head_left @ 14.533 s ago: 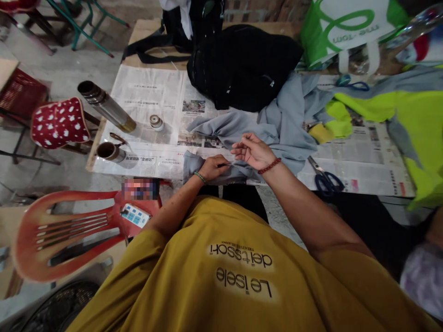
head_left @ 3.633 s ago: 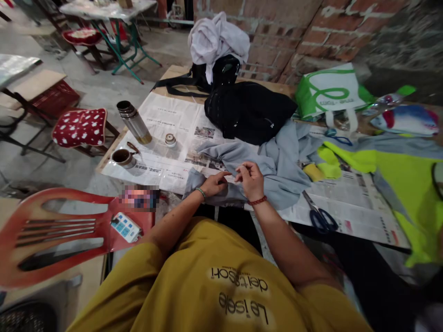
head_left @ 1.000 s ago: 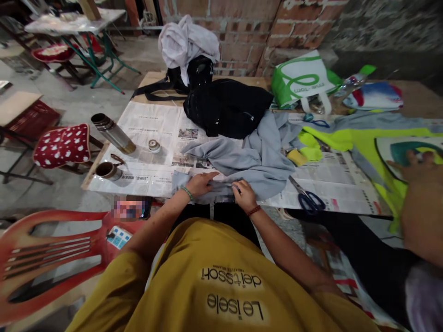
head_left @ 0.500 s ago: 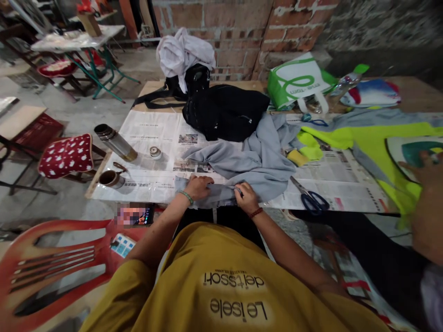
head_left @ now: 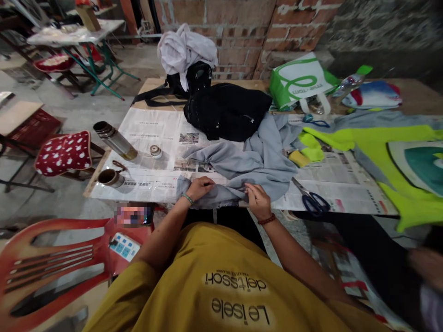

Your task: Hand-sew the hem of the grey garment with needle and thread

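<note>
Basically, grey fabric (head_left: 270,161) sat mid-frame, bulk beyond the hands, near strip spanning between them. Strip's long axis ran left-right, end pointing frame-left. Left hand (head_left: 200,189) curled closed on it; right hand (head_left: 259,201) fingertips pinched together, contents unclear.

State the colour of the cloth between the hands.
The cloth is plain bluish grey, clearest in the head view.
</note>
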### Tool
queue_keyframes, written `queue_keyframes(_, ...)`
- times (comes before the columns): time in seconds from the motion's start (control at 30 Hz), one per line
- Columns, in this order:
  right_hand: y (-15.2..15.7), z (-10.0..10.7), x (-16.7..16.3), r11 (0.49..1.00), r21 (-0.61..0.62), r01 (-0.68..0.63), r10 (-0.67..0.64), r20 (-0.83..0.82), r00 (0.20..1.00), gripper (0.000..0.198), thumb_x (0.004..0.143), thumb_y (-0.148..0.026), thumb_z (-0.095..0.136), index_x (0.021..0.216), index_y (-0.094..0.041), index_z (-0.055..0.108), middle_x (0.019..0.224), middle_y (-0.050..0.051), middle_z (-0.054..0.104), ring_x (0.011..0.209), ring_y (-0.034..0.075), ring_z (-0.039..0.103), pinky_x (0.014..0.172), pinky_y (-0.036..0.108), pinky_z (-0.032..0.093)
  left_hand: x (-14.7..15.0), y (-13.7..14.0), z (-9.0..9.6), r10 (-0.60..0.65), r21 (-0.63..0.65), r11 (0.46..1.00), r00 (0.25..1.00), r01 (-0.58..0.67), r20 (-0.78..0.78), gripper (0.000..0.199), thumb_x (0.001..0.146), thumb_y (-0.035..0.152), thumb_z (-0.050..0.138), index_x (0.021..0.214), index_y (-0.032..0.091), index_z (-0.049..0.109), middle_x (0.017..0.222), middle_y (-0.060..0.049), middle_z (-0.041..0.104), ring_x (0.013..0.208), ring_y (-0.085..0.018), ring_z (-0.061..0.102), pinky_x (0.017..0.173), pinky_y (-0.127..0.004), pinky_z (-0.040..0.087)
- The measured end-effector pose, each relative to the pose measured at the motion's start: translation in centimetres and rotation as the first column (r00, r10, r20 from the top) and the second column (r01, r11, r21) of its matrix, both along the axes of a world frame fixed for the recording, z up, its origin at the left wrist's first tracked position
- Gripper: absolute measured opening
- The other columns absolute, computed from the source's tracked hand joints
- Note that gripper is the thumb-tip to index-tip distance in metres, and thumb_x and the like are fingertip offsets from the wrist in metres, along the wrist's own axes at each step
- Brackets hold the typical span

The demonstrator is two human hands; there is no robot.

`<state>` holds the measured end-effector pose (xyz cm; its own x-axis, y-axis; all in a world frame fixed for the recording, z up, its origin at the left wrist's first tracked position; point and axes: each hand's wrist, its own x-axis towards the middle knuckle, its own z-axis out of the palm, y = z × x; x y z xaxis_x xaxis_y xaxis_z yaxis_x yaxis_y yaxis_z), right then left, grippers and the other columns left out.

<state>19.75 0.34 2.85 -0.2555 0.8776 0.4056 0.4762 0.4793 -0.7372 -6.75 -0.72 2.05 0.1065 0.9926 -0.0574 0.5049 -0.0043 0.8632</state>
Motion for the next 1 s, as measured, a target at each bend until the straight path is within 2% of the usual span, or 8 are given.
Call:
queue_keyframes(0.07, -1.1, 0.8, -0.3, 1.0, -0.016, 0.014, -0.014, -0.034, 0.999, 0.029, 0.092, -0.029, 0.043, 0.11, -0.023, 0.064, 0.088, 0.007, 0.069, 0.075, 0.018, 0.065, 0.077, 0.035, 0.055, 0.1, 0.0, 0.0, 0.01, -0.006, 1.0, 1.0, -0.01, 0.003, 0.011, 0.077, 0.021, 0.061, 0.08, 0.019, 0.071, 0.09, -0.007, 0.069, 0.087, -0.022, 0.063, 0.085, -0.033, 0.049)
queue_keyframes(0.17, -2.9, 1.3, -2.3, 0.981, -0.19, -0.05, 0.028, -0.114, 0.993, 0.03, 0.092, -0.033, 0.046, 0.117, -0.024, 0.058, 0.085, 0.003, 0.07, 0.066, 0.015, 0.065, 0.071, 0.031, 0.055, 0.2, 0.0, -0.2, 0.028, -0.002, 1.0, 0.999, -0.028, 0.018, 0.012, 0.073, 0.018, 0.064, 0.082, 0.017, 0.072, 0.089, -0.007, 0.069, 0.086, -0.021, 0.064, 0.085, -0.033, 0.05)
queue_keyframes(0.27, -4.1, 0.9, -5.0, 0.887, -0.423, -0.187, 0.143, -0.134, 0.981, 0.022, 0.091, -0.037, 0.047, 0.097, -0.021, 0.061, 0.076, 0.001, 0.069, 0.054, 0.012, 0.062, 0.058, 0.024, 0.051, 0.4, -0.1, -0.4, 0.027, 0.028, 0.999, 0.999, -0.027, 0.034, 0.012, 0.074, 0.017, 0.065, 0.083, 0.016, 0.072, 0.087, -0.005, 0.069, 0.083, -0.018, 0.064, 0.083, -0.031, 0.051)
queue_keyframes(0.33, -4.3, 0.5, -6.5, 0.825, -0.522, -0.216, 0.183, -0.115, 0.976, 0.024, 0.091, -0.038, 0.045, 0.088, -0.02, 0.06, 0.069, -0.001, 0.066, 0.045, 0.009, 0.056, 0.049, 0.021, 0.044, 0.4, -0.2, -0.5, 0.021, 0.07, 0.997, 0.999, -0.024, 0.045, 0.011, 0.075, 0.017, 0.064, 0.081, 0.015, 0.072, 0.083, -0.005, 0.069, 0.08, -0.017, 0.064, 0.08, -0.029, 0.052)
queue_keyframes(0.37, -4.3, 0.4, -7.0, 0.811, -0.547, -0.207, 0.183, -0.098, 0.978, 0.024, 0.091, -0.037, 0.044, 0.087, -0.02, 0.059, 0.066, -0.002, 0.064, 0.042, 0.009, 0.052, 0.046, 0.02, 0.041, 0.5, -0.2, -0.5, 0.017, 0.094, 0.995, 0.999, -0.021, 0.05, 0.01, 0.076, 0.017, 0.064, 0.081, 0.015, 0.072, 0.082, -0.004, 0.069, 0.078, -0.016, 0.064, 0.078, -0.028, 0.052)
queue_keyframes(0.43, -3.9, 0.2, -7.7, 0.815, -0.555, -0.168, 0.165, -0.055, 0.985, 0.021, 0.092, -0.033, 0.042, 0.086, -0.02, 0.057, 0.06, -0.004, 0.059, 0.042, 0.008, 0.049, 0.046, 0.019, 0.037, 0.5, -0.3, -0.6, 0.01, 0.134, 0.991, 0.998, -0.017, 0.054, 0.009, 0.076, 0.016, 0.064, 0.08, 0.015, 0.073, 0.079, -0.005, 0.069, 0.077, -0.016, 0.064, 0.076, -0.028, 0.052)
queue_keyframes(0.63, -2.7, 0.3, -8.1, 0.839, -0.538, -0.078, 0.14, 0.075, 0.987, 0.019, 0.092, -0.021, 0.042, 0.076, -0.019, 0.051, 0.054, -0.004, 0.055, 0.052, 0.01, 0.051, 0.058, 0.021, 0.038, 0.6, -0.3, -0.7, 0.007, 0.168, 0.986, 0.998, -0.017, 0.062, 0.008, 0.076, 0.015, 0.065, 0.078, 0.015, 0.072, 0.079, -0.006, 0.071, 0.075, -0.016, 0.064, 0.074, -0.028, 0.052)
queue_keyframes(1.0, -2.2, 0.6, -8.8, 0.83, -0.556, -0.046, 0.153, 0.146, 0.977, 0.018, 0.091, -0.016, 0.045, 0.075, -0.019, 0.052, 0.054, -0.004, 0.055, 0.057, 0.011, 0.054, 0.064, 0.022, 0.037, 0.8, -0.5, -0.9, 0.049, 0.158, 0.985, 0.993, -0.066, 0.107, 0.01, 0.077, 0.022, 0.064, 0.077, 0.014, 0.071, 0.08, -0.006, 0.073, 0.075, -0.017, 0.066, 0.074, -0.029, 0.054)
